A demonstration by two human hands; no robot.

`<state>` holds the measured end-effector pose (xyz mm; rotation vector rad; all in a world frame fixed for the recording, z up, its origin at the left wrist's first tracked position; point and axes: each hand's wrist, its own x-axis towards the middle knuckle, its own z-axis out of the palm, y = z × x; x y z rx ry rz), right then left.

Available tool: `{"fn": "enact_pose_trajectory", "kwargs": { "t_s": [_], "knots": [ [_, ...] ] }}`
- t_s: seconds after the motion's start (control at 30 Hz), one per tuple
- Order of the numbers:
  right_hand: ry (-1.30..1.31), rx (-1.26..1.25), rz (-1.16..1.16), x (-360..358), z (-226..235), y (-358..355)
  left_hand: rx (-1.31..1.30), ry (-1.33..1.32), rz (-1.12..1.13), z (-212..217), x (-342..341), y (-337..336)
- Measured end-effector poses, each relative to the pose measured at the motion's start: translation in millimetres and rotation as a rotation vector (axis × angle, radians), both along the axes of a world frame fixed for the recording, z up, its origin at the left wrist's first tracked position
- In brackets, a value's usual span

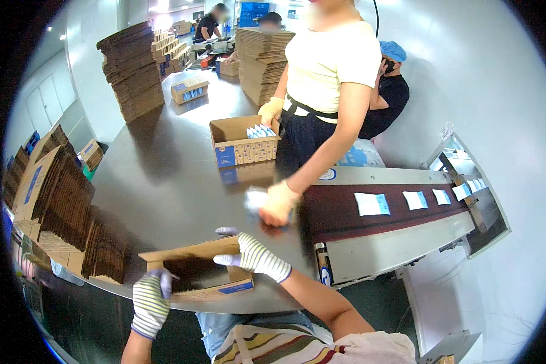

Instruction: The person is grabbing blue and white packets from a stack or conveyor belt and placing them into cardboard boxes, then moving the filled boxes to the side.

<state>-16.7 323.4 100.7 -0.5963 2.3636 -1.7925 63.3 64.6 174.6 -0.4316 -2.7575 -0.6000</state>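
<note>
From my remote station I view an open cardboard box (212, 292) at the near edge of a metal table (133, 194), between two hands in striped gloves. The left hand (151, 305) is at the box's left end, its fingers bent closed on the cardboard near the front corner. The right hand (258, 256) holds the opposite end: its thumb lies over the opening and a finger reaches past the back wall, so that the cardboard stands between them. The box thus lies between the two grips, with its mouth facing up and its dark inside partly visible to me; how firmly each hand presses I cannot tell. Beyond it, a co-worker's gloved hand (279, 204) is blurred beside a pale bundle (256, 198), and the same person's other hand (271, 111) touches a second box (247, 154) that contains a row of packets (261, 131). To the right, a dark red belt (333, 212) carries white-and-blue pouches (372, 204); to the left are stacked flat cartons (60, 209).
</note>
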Motion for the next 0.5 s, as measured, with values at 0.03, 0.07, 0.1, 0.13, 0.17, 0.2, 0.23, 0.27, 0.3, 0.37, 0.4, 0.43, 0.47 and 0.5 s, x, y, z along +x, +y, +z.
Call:
{"fn": "enact_pose_trajectory", "kwargs": {
  "t_s": [0.03,0.07,0.1,0.13,0.17,0.2,0.23,0.27,0.3,0.37,0.4,0.43,0.47,0.5],
  "knots": [
    [-0.014,-0.016,0.005,-4.9,-8.6,1.0,-0.120,-0.023,-0.067,3.3,1.1,0.9],
    [-0.029,-0.034,0.012,-8.8,-10.9,0.1,-0.242,-0.046,-0.132,7.5,-0.2,-0.4],
    [-0.006,-0.020,0.028,-12.6,-12.1,2.7,-0.327,-0.152,-0.127,13.7,-5.5,0.0],
    [0.021,-0.006,0.049,-15.3,-7.3,2.3,-0.412,-0.255,-0.117,20.0,-12.4,-1.0],
    [0.036,-0.008,0.055,-15.9,-2.5,1.3,-0.275,-0.282,-0.165,19.4,-21.0,-1.8],
    [-0.001,-0.018,0.068,-16.1,-2.4,0.3,-0.208,-0.364,-0.217,21.2,-29.5,-3.2],
    [-0.039,-0.030,0.089,-15.5,-2.0,-2.8,-0.335,-0.339,-0.163,12.9,-36.8,-6.7],
    [-0.077,-0.038,0.106,-14.9,-2.6,-4.1,-0.457,-0.313,-0.114,0.0,-46.7,-6.5],
    [-0.079,-0.062,0.073,-12.9,-6.1,0.8,-0.623,-0.421,-0.080,-8.1,-57.4,6.0],
    [-0.075,-0.130,0.032,-0.7,-5.6,9.9,-0.554,-0.168,-0.128,-34.4,-53.9,6.5],
    [-0.076,-0.161,0.008,2.4,-5.7,13.5,-0.530,-0.139,-0.126,-36.1,-52.9,10.4],
    [-0.152,-0.139,0.006,6.3,-5.2,17.0,-0.523,-0.139,-0.104,-34.0,-52.1,12.8],
    [-0.096,-0.006,-0.027,10.8,-2.2,17.2,-0.516,-0.141,-0.082,-28.8,-49.9,14.5],
    [-0.041,0.128,-0.059,15.7,-1.1,16.5,-0.508,-0.144,-0.060,-27.0,-48.7,14.4]
  ]
}}
